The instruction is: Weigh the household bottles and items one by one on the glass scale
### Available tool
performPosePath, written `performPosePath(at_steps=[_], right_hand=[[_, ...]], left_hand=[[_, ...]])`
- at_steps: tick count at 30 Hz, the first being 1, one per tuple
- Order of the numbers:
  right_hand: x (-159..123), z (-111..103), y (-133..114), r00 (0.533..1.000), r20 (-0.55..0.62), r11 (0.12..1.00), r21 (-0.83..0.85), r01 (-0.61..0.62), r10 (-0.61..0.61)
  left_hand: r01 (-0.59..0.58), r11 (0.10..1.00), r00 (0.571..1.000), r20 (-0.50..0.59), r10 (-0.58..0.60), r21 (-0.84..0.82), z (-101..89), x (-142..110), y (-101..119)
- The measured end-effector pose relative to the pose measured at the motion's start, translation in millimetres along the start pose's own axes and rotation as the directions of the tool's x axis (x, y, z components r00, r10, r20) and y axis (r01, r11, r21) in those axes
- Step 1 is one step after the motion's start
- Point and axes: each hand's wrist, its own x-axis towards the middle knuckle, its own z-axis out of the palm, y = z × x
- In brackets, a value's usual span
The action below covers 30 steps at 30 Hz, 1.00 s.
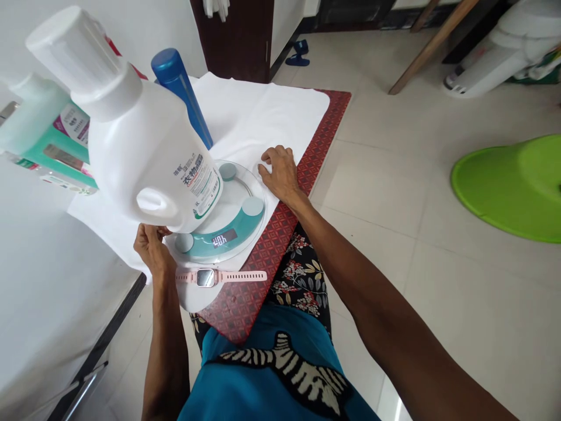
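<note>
A glass-topped scale (252,225) with a teal band and a lit digital display (223,238) lies on a white cloth. A large white laundry detergent bottle (162,152) stands on it, cap up. My left hand (153,251) is at the scale's near left edge, below the bottle; its fingertips are partly hidden, and I cannot tell whether they grip anything. On the opposite side, my right hand (283,175) rests by the scale's right edge, fingers bent and thumb apart, nothing visible in it. A pink-strapped smartwatch (205,278) lies in front of the scale.
A blue flask (182,93) and a green-liquid bottle (52,140) stand behind and left of the detergent. The white cloth (263,111) covers much of the red patterned table (326,137). A wall (26,263) borders the left; a green stool (517,187) stands right.
</note>
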Motion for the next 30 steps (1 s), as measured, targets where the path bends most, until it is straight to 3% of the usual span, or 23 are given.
performPosePath(at_steps=[15,30], right_hand=[[0,1,2,0.999,-0.047,0.997,0.072,0.003,0.0],[1,-6,-1,1.0,-0.016,0.998,0.067,-0.01,0.011]], left_hand=[[-0.077,0.987,0.995,-0.058,0.086,0.139,7.6,0,-7],[-0.133,0.958,0.982,-0.1,0.163,0.254,9.6,-4,-18]])
